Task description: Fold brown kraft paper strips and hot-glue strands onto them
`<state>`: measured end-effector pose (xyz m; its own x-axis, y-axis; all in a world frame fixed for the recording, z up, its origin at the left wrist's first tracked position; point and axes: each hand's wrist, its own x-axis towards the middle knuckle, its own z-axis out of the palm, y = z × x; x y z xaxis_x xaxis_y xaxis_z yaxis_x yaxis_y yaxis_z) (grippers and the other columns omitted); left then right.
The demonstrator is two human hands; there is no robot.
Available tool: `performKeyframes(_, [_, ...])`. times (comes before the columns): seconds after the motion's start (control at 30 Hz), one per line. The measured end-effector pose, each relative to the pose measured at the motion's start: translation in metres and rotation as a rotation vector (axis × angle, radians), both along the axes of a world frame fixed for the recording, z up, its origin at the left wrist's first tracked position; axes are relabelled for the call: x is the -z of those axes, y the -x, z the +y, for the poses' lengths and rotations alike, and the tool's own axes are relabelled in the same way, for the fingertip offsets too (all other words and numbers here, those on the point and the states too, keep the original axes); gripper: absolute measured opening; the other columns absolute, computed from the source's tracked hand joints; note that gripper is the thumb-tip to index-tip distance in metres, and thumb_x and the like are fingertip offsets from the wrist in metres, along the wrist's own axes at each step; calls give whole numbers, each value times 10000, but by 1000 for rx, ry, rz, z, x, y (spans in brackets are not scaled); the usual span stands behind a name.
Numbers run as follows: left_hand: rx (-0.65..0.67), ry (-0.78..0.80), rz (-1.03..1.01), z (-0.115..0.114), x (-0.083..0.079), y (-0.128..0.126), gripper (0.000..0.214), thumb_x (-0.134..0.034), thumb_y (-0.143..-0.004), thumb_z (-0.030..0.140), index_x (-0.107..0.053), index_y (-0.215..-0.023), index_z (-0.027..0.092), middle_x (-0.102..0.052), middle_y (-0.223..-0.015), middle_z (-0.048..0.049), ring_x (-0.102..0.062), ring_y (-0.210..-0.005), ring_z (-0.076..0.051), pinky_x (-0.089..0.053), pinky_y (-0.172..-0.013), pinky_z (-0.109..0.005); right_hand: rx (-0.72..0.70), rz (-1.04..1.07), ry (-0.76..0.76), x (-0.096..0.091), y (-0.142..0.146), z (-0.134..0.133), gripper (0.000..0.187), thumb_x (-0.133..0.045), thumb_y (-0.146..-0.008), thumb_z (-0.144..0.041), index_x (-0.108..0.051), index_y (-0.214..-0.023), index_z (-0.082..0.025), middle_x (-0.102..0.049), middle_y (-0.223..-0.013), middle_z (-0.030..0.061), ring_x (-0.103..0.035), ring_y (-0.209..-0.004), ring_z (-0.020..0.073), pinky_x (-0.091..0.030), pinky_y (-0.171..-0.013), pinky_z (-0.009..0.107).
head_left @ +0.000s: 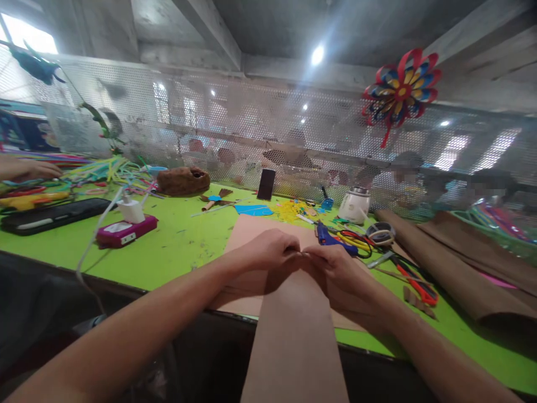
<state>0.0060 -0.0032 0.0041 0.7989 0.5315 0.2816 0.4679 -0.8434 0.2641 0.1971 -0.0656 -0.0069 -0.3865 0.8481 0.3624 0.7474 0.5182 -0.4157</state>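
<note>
A long tan strip of craft sheet (298, 336), paper or thin foam, runs from the table toward me and over its front edge. Its far end is pinched between my left hand (274, 249) and my right hand (335, 263), whose fingertips nearly meet. Both hands are closed, and the edge between them seems bent or rolled; the fingers partly hide it. Beneath the hands lies a larger tan sheet (247, 232), flat on the green table (176, 246). To the right of my right hand rests a blue glue gun (333, 238).
A red-handled cutter (419, 282), a tape roll (381, 232) and brown rolled sheets (453, 268) lie right. Behind are a white pot-like container (354, 204), yellow scraps (293, 211) and a phone (265, 184). Left: a purple power strip (128, 230), a black case (59, 214), another person's hand (31, 168).
</note>
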Motion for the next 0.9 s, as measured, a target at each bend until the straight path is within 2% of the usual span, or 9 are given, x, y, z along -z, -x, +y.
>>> performKeyframes(0.1, [39, 250, -5, 7, 0, 3, 359, -358, -878, 376, -641, -915, 158, -657, -856, -38, -540, -725, -138, -351, -605, -215, 7, 47, 25, 6, -7, 8, 296, -443, -859, -387, -625, -738, -187, -621, -640, -1, -512, -586, 144, -371, -527, 228])
performKeyframes(0.2, [54, 321, 28, 15, 2, 6, 368, -358, -880, 367, -642, -932, 140, -657, -863, -43, -538, -733, -137, -361, -631, -221, 32, 57, 37, 9, -13, 12, 294, -430, -862, -394, -606, -725, -203, -613, -647, 6, -514, -586, 148, -367, -514, 231])
performKeyframes(0.33, [39, 265, 27, 15, 3, 8, 293, -396, -850, 281, -644, -925, 143, -662, -848, -37, -532, -715, -135, -355, -624, -224, 43, 24, 51, 8, -13, 9, 239, -455, -851, -385, -618, -777, -227, -614, -642, 15, -524, -589, 155, -351, -502, 233])
performKeyframes(0.5, [2, 204, 48, 4, -4, 8, 227, -428, -783, 191, -644, -847, 164, -659, -801, -6, -523, -686, -123, -332, -583, -206, 71, 42, 24, 9, -9, -1, 246, -435, -860, -373, -613, -782, -221, -611, -642, 10, -510, -580, 149, -326, -500, 233])
performKeyframes(0.63, [-17, -2, 135, 2, -5, 5, 212, -448, -764, 171, -654, -815, 169, -657, -756, -31, -517, -641, -132, -308, -568, -223, 129, -22, -38, 17, -11, -6, 206, -453, -856, -337, -586, -756, -215, -589, -629, 6, -473, -554, 134, -289, -483, 231])
performKeyframes(0.77, [-85, -207, 161, 5, -3, 4, 228, -451, -803, 256, -658, -792, 160, -631, -674, -64, -491, -578, -143, -270, -539, -249, 129, -95, -83, 19, -17, 4, 123, -492, -825, -260, -555, -727, -221, -551, -584, -5, -435, -510, 124, -265, -472, 237])
performKeyframes(0.83, [-106, -201, 120, 7, -3, 4, 238, -449, -812, 277, -650, -763, 158, -615, -650, -55, -472, -562, -132, -261, -530, -244, 75, -104, -64, 16, -18, 12, 128, -506, -811, -245, -540, -691, -218, -539, -562, -6, -437, -510, 127, -278, -481, 239])
performKeyframes(0.9, [-84, -120, 44, 9, -4, 5, 245, -449, -818, 289, -635, -736, 153, -605, -648, -37, -456, -565, -116, -268, -530, -228, 54, -80, -59, 13, -18, 17, 167, -506, -815, -257, -526, -654, -213, -532, -544, -6, -443, -522, 130, -292, -493, 240])
